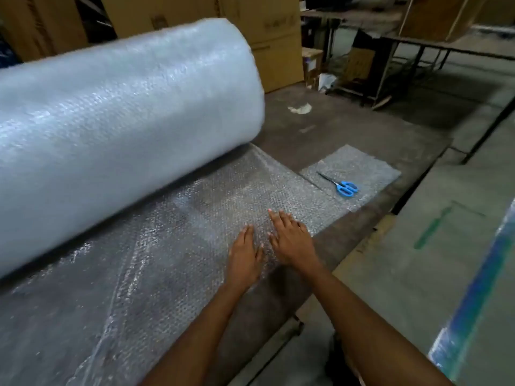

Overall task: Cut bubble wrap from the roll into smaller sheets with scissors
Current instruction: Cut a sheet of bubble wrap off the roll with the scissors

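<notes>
- A dark, worn table [348,129] stands in a dim storeroom; cardboard boxes [273,37] rise behind it and metal racks [390,65] stand on the grey floor [418,260] to the right.
- The roll [119,121] — big, pale, cloudy — lies across the table's left, with its loose sheet [172,246] spread flat toward the near edge.
- Left hand [245,257] and right hand [292,240] lie side by side, fingers straight, pressed flat on the sheet near its front edge.
- Blue-handled scissors [341,185] rest blades together on a cut piece [362,168], right of the sheet and well apart from the hands.
- Bare tabletop shows beyond the cut piece.
</notes>
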Available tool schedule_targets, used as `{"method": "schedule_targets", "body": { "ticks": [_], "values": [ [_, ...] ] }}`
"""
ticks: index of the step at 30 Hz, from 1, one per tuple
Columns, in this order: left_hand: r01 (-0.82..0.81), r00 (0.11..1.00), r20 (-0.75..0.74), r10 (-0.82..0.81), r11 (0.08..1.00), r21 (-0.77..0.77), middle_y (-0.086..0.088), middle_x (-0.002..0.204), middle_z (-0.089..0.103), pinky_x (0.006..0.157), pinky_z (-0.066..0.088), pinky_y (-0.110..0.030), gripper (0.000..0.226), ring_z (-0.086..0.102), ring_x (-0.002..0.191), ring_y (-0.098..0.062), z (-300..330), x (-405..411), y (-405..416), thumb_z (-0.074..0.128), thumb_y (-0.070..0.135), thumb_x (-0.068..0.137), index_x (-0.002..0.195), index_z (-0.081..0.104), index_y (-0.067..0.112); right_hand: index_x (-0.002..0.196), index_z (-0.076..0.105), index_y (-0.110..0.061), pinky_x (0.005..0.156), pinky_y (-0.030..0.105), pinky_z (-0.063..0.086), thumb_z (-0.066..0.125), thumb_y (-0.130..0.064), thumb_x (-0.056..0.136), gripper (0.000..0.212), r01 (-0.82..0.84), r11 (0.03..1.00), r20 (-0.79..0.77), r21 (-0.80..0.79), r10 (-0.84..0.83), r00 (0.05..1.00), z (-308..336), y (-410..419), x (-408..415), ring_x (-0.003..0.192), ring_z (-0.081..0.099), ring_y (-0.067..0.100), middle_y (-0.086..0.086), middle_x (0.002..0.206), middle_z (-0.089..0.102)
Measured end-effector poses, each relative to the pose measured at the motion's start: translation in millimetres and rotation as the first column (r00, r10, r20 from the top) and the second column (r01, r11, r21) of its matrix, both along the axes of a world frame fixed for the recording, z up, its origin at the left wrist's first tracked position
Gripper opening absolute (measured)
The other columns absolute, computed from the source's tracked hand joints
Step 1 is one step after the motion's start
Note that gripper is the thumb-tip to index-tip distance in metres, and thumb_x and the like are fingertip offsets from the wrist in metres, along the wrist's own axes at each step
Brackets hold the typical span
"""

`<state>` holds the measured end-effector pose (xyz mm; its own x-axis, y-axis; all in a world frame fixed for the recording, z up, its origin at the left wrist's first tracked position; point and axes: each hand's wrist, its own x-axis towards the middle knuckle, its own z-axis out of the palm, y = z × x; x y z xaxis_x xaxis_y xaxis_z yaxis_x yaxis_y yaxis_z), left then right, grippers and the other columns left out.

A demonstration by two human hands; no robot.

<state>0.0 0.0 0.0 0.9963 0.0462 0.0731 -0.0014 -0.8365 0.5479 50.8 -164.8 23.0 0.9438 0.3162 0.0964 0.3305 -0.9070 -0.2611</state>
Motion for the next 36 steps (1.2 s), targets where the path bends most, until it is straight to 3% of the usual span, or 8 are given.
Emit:
{"method": "schedule_targets", "body": {
  "ticks": [6,9,13,16,21,27,32,36],
  "values": [
    [-0.049,0.999,0.025,0.046,0.991,0.126,-0.009,0.174,0.034,0.127,0.031,-0.047,0.06,0.033,0.16,-0.026,-17,76,-75,0.053,0.036,0.11,0.165,0.038,0.018,0.169,0.026,-0.026,0.125,0.053,0.029,0.043,-0.046,0.108,0.066,-0.064,0.997,-0.078,-0.052,0.06,0.995,-29,-86,80,0.161,0.027,0.033,0.01,0.176,0.023],
    [-0.119,0.993,0.003,0.12,0.979,0.163,-0.008,0.176,0.028,0.13,0.022,-0.047,0.06,0.025,0.163,-0.026,-26,109,-105,0.041,0.044,0.114,0.168,0.033,0.021,0.169,0.023,-0.026,0.124,0.054,0.028,0.035,-0.051,0.11,0.065,-0.175,0.981,-0.112,-0.086,0.165,0.98,-47,-129,114,0.162,0.022,0.031,0.008,0.178,0.02],
    [-0.175,0.973,-0.102,0.205,0.952,0.25,-0.005,0.181,0.011,0.135,0.008,-0.045,0.078,0.011,0.167,-0.024,-60,105,-138,0.013,0.063,0.109,0.173,0.016,0.019,0.169,0.027,-0.027,0.124,0.055,0.031,0.031,-0.055,0.107,0.068,-0.317,0.942,-0.123,-0.114,0.303,0.945,-64,-177,134,0.163,0.024,0.024,0.003,0.177,0.023],
    [-0.245,0.961,-0.05,0.273,0.919,0.309,-0.006,0.181,0.008,0.136,0.007,-0.047,0.076,0.007,0.168,-0.025,-78,90,-158,0.012,0.062,0.11,0.173,0.014,0.02,0.166,0.035,-0.028,0.123,0.052,0.033,0.042,-0.053,0.106,0.065,-0.349,0.935,-0.1,-0.066,0.342,0.934,-65,-192,138,0.16,0.031,0.024,0.002,0.175,0.03],
    [-0.268,0.951,-0.064,0.303,0.908,0.322,-0.006,0.181,0.014,0.135,0.011,-0.048,0.071,0.01,0.167,-0.024,-78,89,-167,0.017,0.058,0.112,0.173,0.017,0.021,0.166,0.032,-0.03,0.126,0.051,0.03,0.042,-0.05,0.105,0.065,-0.374,0.928,-0.132,-0.009,0.369,0.92,-68,-204,139,0.162,0.025,0.023,0.0,0.175,0.028],
    [-0.29,0.956,0.012,0.291,0.943,0.161,-0.006,0.169,0.04,0.125,0.031,-0.054,0.051,0.037,0.156,-0.027,-49,121,-201,0.04,0.043,0.114,0.16,0.045,0.02,0.159,0.042,-0.022,0.124,0.052,0.032,0.043,-0.036,0.108,0.053,-0.333,0.943,-0.081,0.027,0.334,0.939,-48,-215,164,0.155,0.037,0.027,0.006,0.166,0.042],
    [-0.141,0.988,0.067,0.14,0.99,0.005,-0.007,0.152,0.055,0.122,0.042,-0.042,0.046,0.053,0.138,-0.025,-32,185,-235,0.056,0.029,0.109,0.152,0.056,0.015,0.152,0.05,-0.017,0.117,0.055,0.036,0.04,-0.031,0.105,0.05,-0.204,0.979,-0.022,-0.009,0.204,0.979,-42,-228,209,0.15,0.043,0.03,0.01,0.16,0.048],
    [-0.09,0.995,0.03,0.092,0.994,-0.059,-0.015,0.138,0.059,0.114,0.048,-0.041,0.042,0.062,0.124,-0.031,-19,225,-258,0.06,0.014,0.105,0.146,0.059,0.004,0.143,0.054,-0.021,0.104,0.057,0.039,0.05,-0.022,0.104,0.039,-0.096,0.991,-0.041,-0.097,0.092,0.995,-43,-236,233,0.138,0.051,0.031,0.009,0.151,0.054]
  ]
}}
